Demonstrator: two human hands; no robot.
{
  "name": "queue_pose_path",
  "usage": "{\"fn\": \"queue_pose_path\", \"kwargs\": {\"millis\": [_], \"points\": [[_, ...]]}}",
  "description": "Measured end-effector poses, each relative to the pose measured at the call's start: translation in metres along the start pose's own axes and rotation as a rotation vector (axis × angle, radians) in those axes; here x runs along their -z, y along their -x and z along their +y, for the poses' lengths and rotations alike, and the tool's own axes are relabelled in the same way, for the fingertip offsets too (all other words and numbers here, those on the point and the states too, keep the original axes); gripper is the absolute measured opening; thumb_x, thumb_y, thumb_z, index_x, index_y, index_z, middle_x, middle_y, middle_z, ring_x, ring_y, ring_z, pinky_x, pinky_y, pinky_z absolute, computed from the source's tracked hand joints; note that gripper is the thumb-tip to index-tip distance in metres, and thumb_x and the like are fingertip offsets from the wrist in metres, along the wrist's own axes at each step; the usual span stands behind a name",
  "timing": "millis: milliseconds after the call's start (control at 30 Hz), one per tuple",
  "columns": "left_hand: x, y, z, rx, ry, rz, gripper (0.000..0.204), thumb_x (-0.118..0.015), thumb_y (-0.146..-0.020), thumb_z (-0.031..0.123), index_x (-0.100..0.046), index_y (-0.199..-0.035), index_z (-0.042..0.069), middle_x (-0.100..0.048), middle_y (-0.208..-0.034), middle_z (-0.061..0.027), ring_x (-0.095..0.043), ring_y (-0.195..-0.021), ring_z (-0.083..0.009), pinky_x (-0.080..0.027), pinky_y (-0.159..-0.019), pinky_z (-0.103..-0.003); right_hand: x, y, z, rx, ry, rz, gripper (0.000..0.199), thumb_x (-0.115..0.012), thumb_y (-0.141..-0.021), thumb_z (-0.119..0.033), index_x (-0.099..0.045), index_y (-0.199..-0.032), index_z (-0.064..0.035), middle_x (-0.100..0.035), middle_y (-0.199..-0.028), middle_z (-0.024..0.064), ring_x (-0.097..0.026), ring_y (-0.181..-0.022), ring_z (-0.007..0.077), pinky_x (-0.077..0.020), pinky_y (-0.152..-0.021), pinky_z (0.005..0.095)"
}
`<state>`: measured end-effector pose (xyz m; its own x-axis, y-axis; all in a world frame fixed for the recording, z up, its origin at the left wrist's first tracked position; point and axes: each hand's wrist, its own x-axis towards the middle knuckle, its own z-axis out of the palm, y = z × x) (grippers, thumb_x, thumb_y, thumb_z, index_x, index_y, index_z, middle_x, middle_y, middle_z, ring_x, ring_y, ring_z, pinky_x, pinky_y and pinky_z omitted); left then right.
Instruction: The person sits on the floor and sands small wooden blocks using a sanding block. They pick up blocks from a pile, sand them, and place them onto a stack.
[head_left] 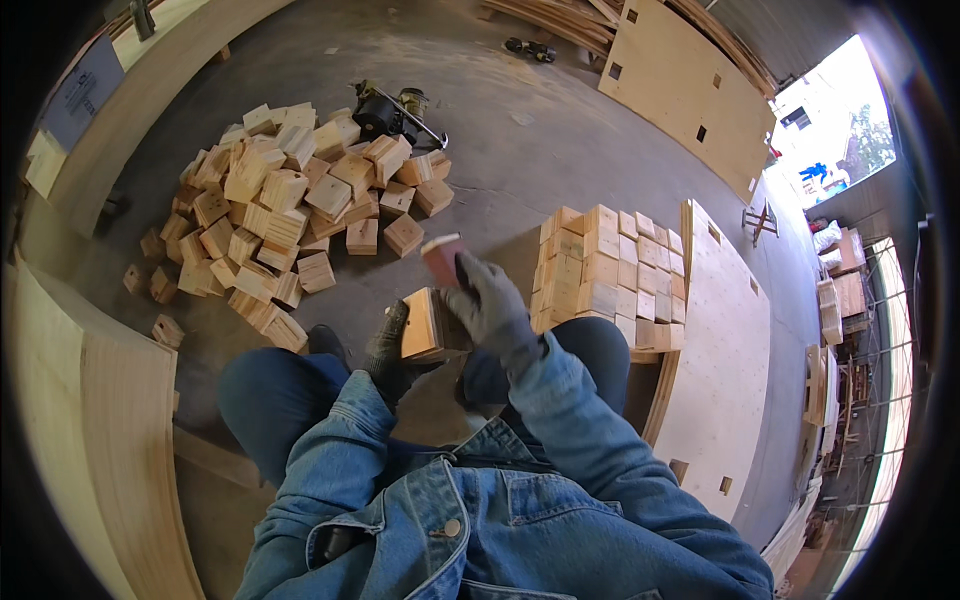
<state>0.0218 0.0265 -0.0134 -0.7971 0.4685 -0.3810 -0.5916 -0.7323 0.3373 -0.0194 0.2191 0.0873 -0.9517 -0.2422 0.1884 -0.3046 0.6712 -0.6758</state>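
Between my knees, my gloved left hand (392, 348) is closed round the side of a pale wooden block (424, 326), one face of which is turned up. Above and to the right of that block, my gloved right hand (490, 308) grips a reddish-brown sanding block (442, 258) with a light top edge. The sanding block is held up, apart from the wood, and looks slightly blurred. My right fingers partly hide its lower end.
A loose heap of wooden blocks (285, 205) lies ahead on the left, with a dark power tool (385, 115) behind it. Neatly stacked blocks (610, 270) stand by my right knee, beside a long plywood panel (725, 350). Wooden boxwork (120, 430) edges my left side.
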Motion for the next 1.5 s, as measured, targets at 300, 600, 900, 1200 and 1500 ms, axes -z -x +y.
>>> {"fn": "queue_pose_path", "kwargs": {"millis": [300, 600, 900, 1200, 1500], "points": [[0.022, -0.007, 0.008, -0.091, -0.029, 0.059, 0.071, -0.052, -0.098, 0.065, -0.050, -0.146, 0.013, -0.061, -0.137, -0.0130, -0.063, -0.121, -0.0307, -0.055, -0.098, -0.053, -0.003, 0.063, -0.045, 0.151, -0.030, -0.070, 0.059, -0.074, -0.092, -0.024, -0.053, -0.136, 0.0099, -0.062, -0.121, 0.0311, -0.062, -0.111, 0.0467, -0.0510, -0.096, 0.0472], [-0.003, 0.002, 0.000, 0.042, -0.062, 0.121, 0.072, -0.055, -0.097, 0.066, -0.049, -0.148, 0.015, -0.062, -0.137, -0.0132, -0.065, -0.118, -0.0312, -0.057, -0.096, -0.051, 0.003, -0.005, -0.011, -0.092, -0.047, -0.080, 0.052, -0.072, -0.093, -0.020, -0.055, -0.135, 0.0068, -0.062, -0.119, 0.0308, -0.062, -0.108, 0.0469, -0.0520, -0.092, 0.0464], [0.009, -0.001, 0.005, -0.119, -0.023, -0.048, 0.073, -0.050, -0.101, 0.061, -0.045, -0.150, 0.008, -0.059, -0.140, -0.0172, -0.063, -0.123, -0.0317, -0.056, -0.101, -0.048, 0.012, 0.051, -0.046, 0.267, -0.075, -0.088, 0.060, -0.076, -0.091, -0.024, -0.054, -0.138, 0.0071, -0.058, -0.129, 0.0309, -0.060, -0.117, 0.0471, -0.0515, -0.097, 0.0458], [-0.005, -0.001, -0.001, -0.057, 0.118, -0.142, 0.066, -0.051, -0.102, 0.059, -0.048, -0.148, 0.012, -0.058, -0.141, -0.0153, -0.061, -0.125, -0.0344, -0.051, -0.104, -0.057, 0.018, -0.041, 0.041, -0.177, -0.057, 0.093, 0.059, -0.077, -0.091, -0.026, -0.056, -0.136, 0.0058, -0.066, -0.117, 0.0279, -0.066, -0.107, 0.0415, -0.0524, -0.095, 0.0420], [-0.001, -0.014, 0.015, -0.178, -0.008, -0.084, 0.074, -0.047, -0.100, 0.066, -0.045, -0.150, 0.012, -0.057, -0.141, -0.0152, -0.060, -0.125, -0.0329, -0.054, -0.103, -0.051, 0.011, 0.037, -0.026, 0.180, -0.001, -0.070, 0.064, -0.076, -0.091, -0.026, -0.053, -0.141, 0.0058, -0.058, -0.132, 0.0298, -0.061, -0.120, 0.0432, -0.0516, -0.100, 0.0414]]}}
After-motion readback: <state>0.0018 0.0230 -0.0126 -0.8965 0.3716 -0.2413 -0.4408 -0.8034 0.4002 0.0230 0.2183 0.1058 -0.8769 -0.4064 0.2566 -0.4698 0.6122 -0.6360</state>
